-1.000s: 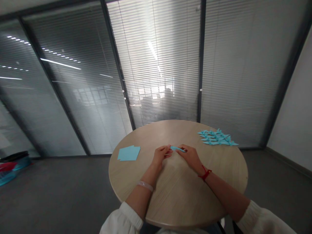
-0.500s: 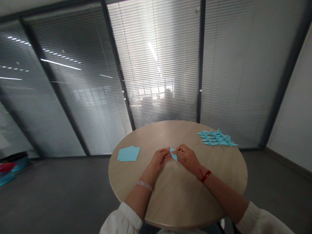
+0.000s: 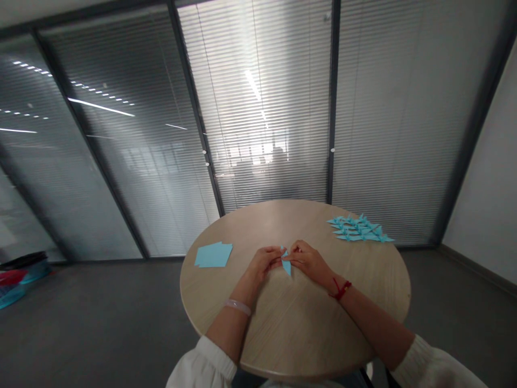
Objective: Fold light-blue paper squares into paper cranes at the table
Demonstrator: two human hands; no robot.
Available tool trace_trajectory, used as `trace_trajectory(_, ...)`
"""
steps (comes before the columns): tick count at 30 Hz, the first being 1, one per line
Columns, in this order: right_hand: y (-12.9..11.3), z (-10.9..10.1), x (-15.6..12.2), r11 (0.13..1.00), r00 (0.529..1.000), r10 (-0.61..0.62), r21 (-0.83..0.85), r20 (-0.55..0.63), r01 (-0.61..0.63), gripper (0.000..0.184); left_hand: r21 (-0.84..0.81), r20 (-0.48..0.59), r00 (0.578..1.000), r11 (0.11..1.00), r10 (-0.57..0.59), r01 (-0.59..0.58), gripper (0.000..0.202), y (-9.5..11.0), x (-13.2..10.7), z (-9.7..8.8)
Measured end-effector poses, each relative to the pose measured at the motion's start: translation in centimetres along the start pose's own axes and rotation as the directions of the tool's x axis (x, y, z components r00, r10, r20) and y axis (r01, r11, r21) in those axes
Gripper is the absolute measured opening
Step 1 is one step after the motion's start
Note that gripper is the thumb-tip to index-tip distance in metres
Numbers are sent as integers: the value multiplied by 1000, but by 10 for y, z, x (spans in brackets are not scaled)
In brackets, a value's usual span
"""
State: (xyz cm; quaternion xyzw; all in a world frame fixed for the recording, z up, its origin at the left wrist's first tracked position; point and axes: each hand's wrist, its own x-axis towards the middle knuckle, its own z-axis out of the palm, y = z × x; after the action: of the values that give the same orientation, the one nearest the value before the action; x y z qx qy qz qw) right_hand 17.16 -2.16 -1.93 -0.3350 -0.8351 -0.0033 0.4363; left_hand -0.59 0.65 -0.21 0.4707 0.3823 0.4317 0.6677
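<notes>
Both hands meet over the middle of a round wooden table (image 3: 299, 334). My left hand (image 3: 264, 261) and my right hand (image 3: 309, 260) each pinch a small folded piece of light blue paper (image 3: 286, 264), whose pointed tip hangs down toward the table. The fingers of both hands are closed on its upper part. A thin stack of flat blue paper squares (image 3: 213, 254) lies to the left of my left hand. Several folded blue paper cranes (image 3: 359, 228) lie in a cluster at the table's far right.
Glass partitions with closed blinds (image 3: 262, 108) stand behind the table. Grey floor surrounds it. A dark and blue basket-like object (image 3: 18, 275) sits on the floor at the far left. A white wall (image 3: 488, 188) rises on the right.
The folded paper has turned from lying flat between the hands to pointing downward. Both hands have drawn slightly closer together and nearer to me.
</notes>
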Motion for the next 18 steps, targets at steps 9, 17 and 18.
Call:
trace_trajectory(9, -5, -6, 5, 953, 981, 195, 232, 13, -193, 12, 19, -4, 998, 998, 56, -56, 32, 0, -2, 5)
trace_trajectory(17, -1, 3, 5, 847, 922, 387, 404, -21, -346, 17, 9, -30, 992, 992, 122, -122, 20, 1, -5, 11)
trace_trajectory(18, 1, 6, 5, 813, 903, 428, 444, -15, -378, 22, 14, -22, 991, 991, 134, -134, 20, 1, -5, 12)
